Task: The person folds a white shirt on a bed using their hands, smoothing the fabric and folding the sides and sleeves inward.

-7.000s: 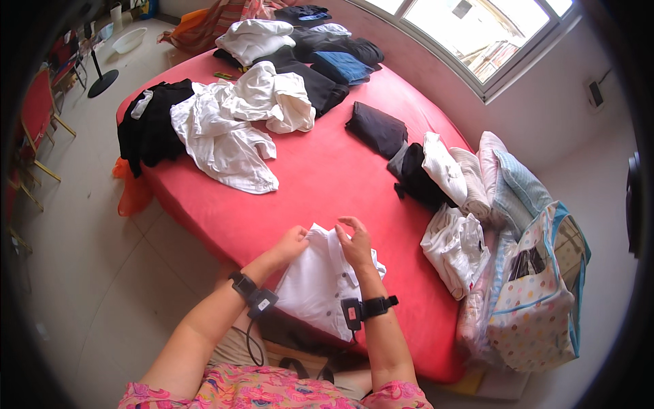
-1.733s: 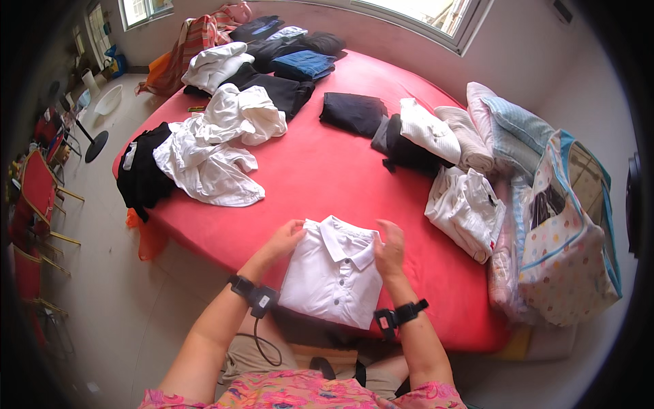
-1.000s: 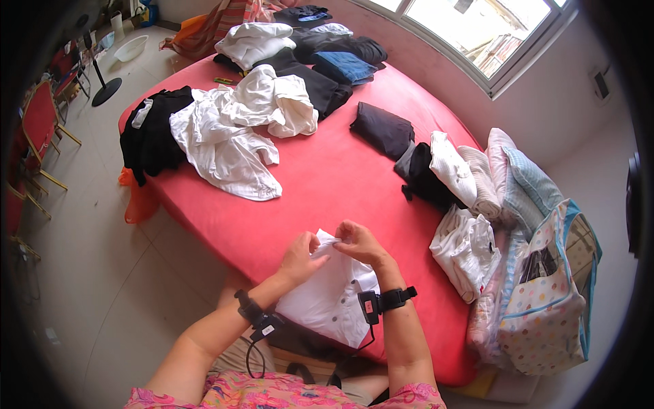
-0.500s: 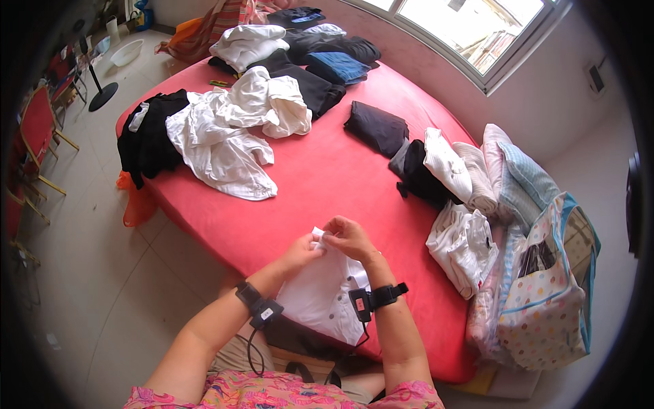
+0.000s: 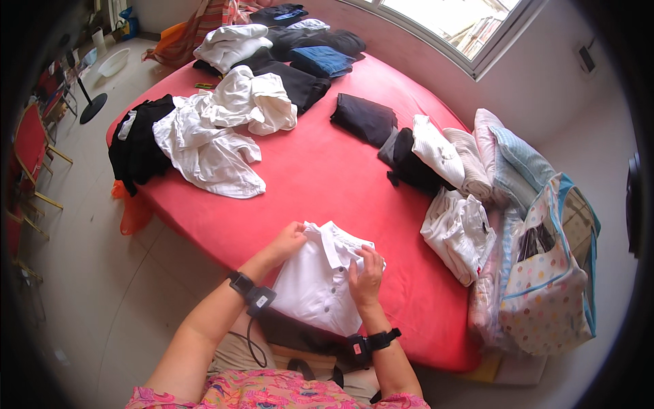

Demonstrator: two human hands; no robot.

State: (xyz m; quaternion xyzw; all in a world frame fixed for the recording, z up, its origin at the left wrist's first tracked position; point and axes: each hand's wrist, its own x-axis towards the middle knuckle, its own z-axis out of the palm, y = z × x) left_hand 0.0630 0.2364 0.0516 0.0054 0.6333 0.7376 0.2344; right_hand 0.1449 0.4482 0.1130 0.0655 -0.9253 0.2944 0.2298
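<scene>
A white buttoned shirt [image 5: 319, 286] with a collar lies at the near edge of the red-covered table [image 5: 317, 180], right in front of me. Its row of dark buttons runs down toward me. My left hand [image 5: 289, 240] pinches the fabric at the upper left, beside the collar. On the other side, my right hand [image 5: 366, 276] has its fingers curled over the shirt's right edge, thumb on the cloth near the collar opening. Both wrists carry black straps with small boxes.
Crumpled white clothes [image 5: 211, 146] and a black garment [image 5: 143, 146] lie far left. Dark folded clothes [image 5: 364, 119], a white garment [image 5: 455, 228] and a dotted bag [image 5: 545, 293] line the right side. Jeans [image 5: 320, 61] sit at the back; red chairs [image 5: 33, 140] stand left.
My hands were close together pinching the collar; now they are apart on either side of it. The shirt's collar lies spread and visible. The view has shifted slightly.
</scene>
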